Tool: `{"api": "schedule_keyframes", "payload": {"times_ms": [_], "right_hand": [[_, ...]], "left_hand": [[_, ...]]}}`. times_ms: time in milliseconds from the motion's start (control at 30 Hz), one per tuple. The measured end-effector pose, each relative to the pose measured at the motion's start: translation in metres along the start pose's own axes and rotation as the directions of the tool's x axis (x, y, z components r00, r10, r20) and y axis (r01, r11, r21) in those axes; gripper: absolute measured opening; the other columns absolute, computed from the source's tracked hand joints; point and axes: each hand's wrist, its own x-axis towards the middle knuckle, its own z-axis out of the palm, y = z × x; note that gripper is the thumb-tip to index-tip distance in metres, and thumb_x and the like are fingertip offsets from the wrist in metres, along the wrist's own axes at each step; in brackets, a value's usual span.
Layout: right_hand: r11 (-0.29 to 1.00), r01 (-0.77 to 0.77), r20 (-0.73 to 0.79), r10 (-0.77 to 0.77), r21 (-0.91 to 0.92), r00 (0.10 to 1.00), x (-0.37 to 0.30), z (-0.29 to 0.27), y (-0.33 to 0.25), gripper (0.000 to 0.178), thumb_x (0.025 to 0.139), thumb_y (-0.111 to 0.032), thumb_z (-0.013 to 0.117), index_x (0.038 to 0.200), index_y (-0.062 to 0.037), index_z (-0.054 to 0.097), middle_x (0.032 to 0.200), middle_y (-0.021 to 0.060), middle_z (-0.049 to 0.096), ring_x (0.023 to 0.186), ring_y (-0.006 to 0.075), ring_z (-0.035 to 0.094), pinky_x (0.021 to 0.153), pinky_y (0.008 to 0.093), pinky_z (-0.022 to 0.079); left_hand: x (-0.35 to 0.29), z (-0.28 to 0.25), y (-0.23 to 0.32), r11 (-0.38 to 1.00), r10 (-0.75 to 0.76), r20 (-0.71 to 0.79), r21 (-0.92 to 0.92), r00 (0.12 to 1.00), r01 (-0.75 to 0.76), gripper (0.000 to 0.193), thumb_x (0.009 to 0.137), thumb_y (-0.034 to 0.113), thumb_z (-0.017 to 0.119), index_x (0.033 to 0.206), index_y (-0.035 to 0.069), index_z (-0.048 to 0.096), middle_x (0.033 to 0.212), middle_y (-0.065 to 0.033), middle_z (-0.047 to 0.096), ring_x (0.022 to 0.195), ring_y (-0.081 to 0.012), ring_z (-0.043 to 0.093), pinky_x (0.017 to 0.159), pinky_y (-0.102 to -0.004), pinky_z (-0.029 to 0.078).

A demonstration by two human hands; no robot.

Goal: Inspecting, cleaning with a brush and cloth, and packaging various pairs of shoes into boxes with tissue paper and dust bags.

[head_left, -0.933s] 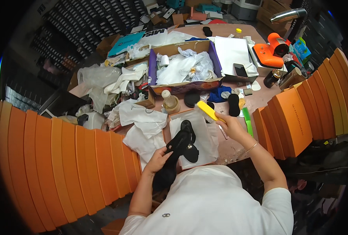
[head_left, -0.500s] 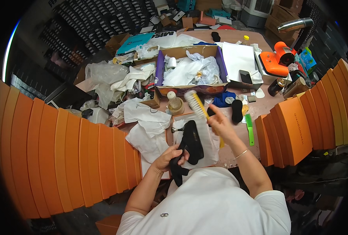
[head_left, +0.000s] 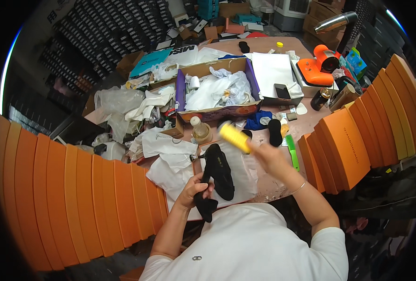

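Note:
My left hand (head_left: 194, 192) is closed round the narrow rear part of a black shoe (head_left: 220, 178), held above an open box lined with white paper (head_left: 246, 175). In my right hand (head_left: 269, 160) is a scrubbing brush (head_left: 235, 136), raised beyond the shoe and apart from it. Its yellow back shows, while its bristles are mostly hidden. A small shiny metal piece (head_left: 196, 158) juts out at the shoe's left side; whether it belongs to the shoe I cannot tell. My right fingers are slightly blurred.
Orange boxes stand in rows at left (head_left: 72, 201) and right (head_left: 343, 150). Beyond the shoe are a bottle (head_left: 200, 129) and a purple box (head_left: 182, 93) of crumpled paper. A green brush (head_left: 292, 152), black pad (head_left: 275, 132), phone (head_left: 282, 91) and orange device (head_left: 316, 70) lie to the right.
The brush has tipped over, so its yellow back shows instead of its white bristles. The shoe has turned slightly in my left hand. The whole view has shifted a little.

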Motion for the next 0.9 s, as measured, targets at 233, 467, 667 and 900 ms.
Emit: {"api": "schedule_keyframes", "payload": {"times_ms": [233, 467, 667, 900], "right_hand": [[0.909, 0.277, 0.142, -0.332, 0.31, 0.933, -0.025, -0.013, -0.095, 0.046, 0.084, -0.013, 0.066, 0.129, -0.0166, 0.057, 0.073, 0.0053, 0.056, 0.06, 0.0225, 0.06, 0.052, 0.0361, 0.049], [0.95, -0.072, 0.156, 0.025, 0.303, 0.987, -0.046, -0.014, -0.037, 0.059, 0.082, -0.019, 0.072, 0.135, -0.0128, 0.05, 0.087, 0.0129, 0.062, 0.068, 0.0251, 0.062, 0.061, 0.0329, 0.05], [0.405, -0.384, 0.311, 0.237, 0.83, 0.921, -0.023, 0.029, -0.092, 0.069, 0.087, -0.015, 0.07, 0.145, -0.0078, 0.032, 0.091, 0.0037, 0.059, 0.066, 0.0119, 0.054, 0.058, 0.0242, 0.045], [-0.451, -0.602, 0.73, 0.193, 0.659, 0.655, -0.039, 0.028, -0.086, 0.055, 0.097, -0.022, 0.057, 0.146, -0.014, 0.033, 0.083, -0.0005, 0.056, 0.05, 0.0026, 0.037, 0.041, 0.018, 0.03]], "left_hand": [[0.026, -0.003, -0.004, 0.689, 0.28, -0.105, -0.67, 0.954, -0.276, 0.066, 0.083, 0.037, 0.064, 0.132, -0.003, 0.045, 0.083, -0.0034, 0.054, 0.068, -0.0121, 0.048, 0.07, -0.0276, 0.042], [0.023, -0.016, 0.024, 0.668, 0.446, -0.234, -0.555, 0.864, -0.496, 0.059, 0.086, 0.048, 0.064, 0.123, 0.004, 0.052, 0.081, -0.0006, 0.051, 0.065, -0.0108, 0.043, 0.066, -0.0276, 0.038], [0.038, 0.023, 0.009, 0.743, 0.096, -0.434, -0.568, 0.896, -0.354, 0.053, 0.085, 0.055, 0.062, 0.114, 0.011, 0.054, 0.099, -0.0057, 0.063, 0.094, -0.0224, 0.061, 0.089, -0.0372, 0.05], [0.06, 0.039, 0.005, 0.682, 0.277, -0.541, -0.472, 0.794, -0.559, 0.039, 0.095, 0.042, 0.053, 0.113, 0.007, 0.054, 0.107, -0.0103, 0.062, 0.109, -0.0268, 0.057, 0.101, -0.0441, 0.042]]}}
